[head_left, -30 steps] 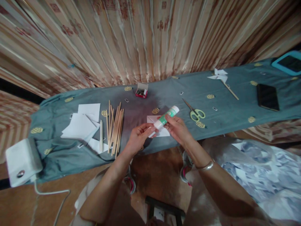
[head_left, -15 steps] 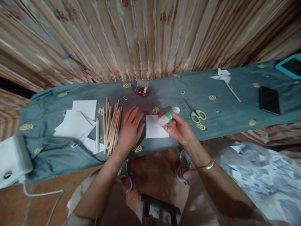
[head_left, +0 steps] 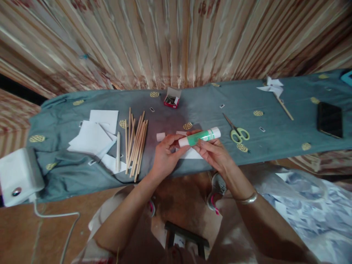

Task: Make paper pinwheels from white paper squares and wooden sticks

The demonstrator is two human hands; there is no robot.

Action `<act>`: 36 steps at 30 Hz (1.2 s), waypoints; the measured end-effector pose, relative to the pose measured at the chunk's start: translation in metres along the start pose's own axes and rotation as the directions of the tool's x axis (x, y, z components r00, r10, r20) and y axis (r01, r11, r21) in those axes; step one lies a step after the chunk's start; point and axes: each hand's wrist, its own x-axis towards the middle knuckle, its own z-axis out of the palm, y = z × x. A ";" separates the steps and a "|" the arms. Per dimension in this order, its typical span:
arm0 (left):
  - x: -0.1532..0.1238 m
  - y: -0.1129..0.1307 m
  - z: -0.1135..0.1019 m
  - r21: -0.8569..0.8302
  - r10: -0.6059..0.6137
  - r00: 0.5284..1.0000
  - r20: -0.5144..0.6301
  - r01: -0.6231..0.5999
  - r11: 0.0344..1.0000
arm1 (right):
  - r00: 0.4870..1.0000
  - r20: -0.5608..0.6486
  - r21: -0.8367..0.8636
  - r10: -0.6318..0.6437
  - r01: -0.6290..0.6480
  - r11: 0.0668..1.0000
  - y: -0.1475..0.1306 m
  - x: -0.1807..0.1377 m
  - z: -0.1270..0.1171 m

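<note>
Both of my hands hold a green and white glue stick (head_left: 200,138) level above the table. My left hand (head_left: 167,156) pinches its white left end, and my right hand (head_left: 216,153) grips the green middle from below. Under the glue stick lies a square of white paper (head_left: 192,154), partly hidden by my hands. A small white cap (head_left: 161,136) rests on the cloth just behind my left hand. To the right of my hands are scissors (head_left: 238,133) with light green handles, blades a little apart.
Thin wooden sticks (head_left: 137,143), a white marker-like stick (head_left: 118,151) and white paper sheets (head_left: 89,137) lie left. Behind is an open red box (head_left: 172,99) of small pins. A paper pinwheel (head_left: 272,88) and a phone (head_left: 329,120) lie right; a white device (head_left: 20,176) stands far left.
My left hand has closed onto the white end of the glue stick, which has turned more level. The white cap now shows on the cloth. The view has shifted slightly.
</note>
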 end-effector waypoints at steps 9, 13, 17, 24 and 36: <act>0.002 0.006 0.000 -0.192 -0.197 0.980 -0.007 0.192 0.963 | 0.997 -0.070 -0.025 -0.012 0.011 1.000 -0.009 -0.002 -0.011; 0.003 0.008 -0.001 -0.184 -0.190 0.982 -0.007 0.186 0.965 | 0.994 -0.096 -0.091 -0.055 0.046 0.995 -0.012 -0.004 -0.015; 0.002 0.009 -0.001 -0.160 -0.158 0.987 0.017 0.159 0.974 | 0.991 -0.115 -0.105 -0.062 0.050 0.993 -0.010 -0.005 -0.020; -0.001 0.008 -0.002 -0.080 -0.102 0.994 0.038 0.105 0.991 | 0.981 -0.182 -0.075 -0.066 0.053 0.996 -0.006 -0.005 -0.021; -0.003 0.008 -0.004 0.054 0.005 0.999 0.054 -0.008 0.999 | 0.969 -0.246 0.029 -0.011 0.019 0.999 -0.003 -0.004 -0.024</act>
